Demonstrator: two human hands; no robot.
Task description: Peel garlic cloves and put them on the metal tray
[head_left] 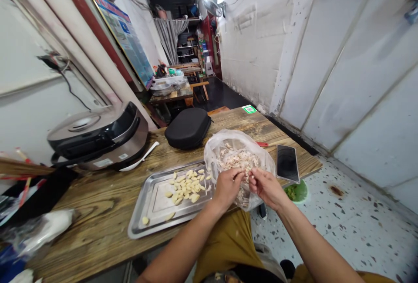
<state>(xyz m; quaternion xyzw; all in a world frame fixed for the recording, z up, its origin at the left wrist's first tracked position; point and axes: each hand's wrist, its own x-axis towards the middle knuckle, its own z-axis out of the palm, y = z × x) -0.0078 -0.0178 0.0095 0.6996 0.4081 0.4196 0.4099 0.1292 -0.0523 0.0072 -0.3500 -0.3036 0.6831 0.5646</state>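
Above an open clear plastic bag point(215, 146) full of papery garlic skins point(240, 157), my left hand point(228, 187) and my right hand point(267, 188) meet with fingertips almost touching. Both pinch, thumb against fingers. Whatever lies between the fingertips is too small and covered to make out. Left of the bag, a shallow metal tray point(146, 200) rests on the wooden table point(94, 213). Peeled garlic cloves point(186, 186) are heaped toward its right side, with a few single ones near its front edge.
A black case point(188, 127) sits behind the tray, near a rice cooker point(98, 135) and a white spoon point(140, 159). A phone point(287, 163) lies right of the bag, partly beside a red-handled tool point(262, 144). Below the table's right edge is a green bowl point(302, 190).
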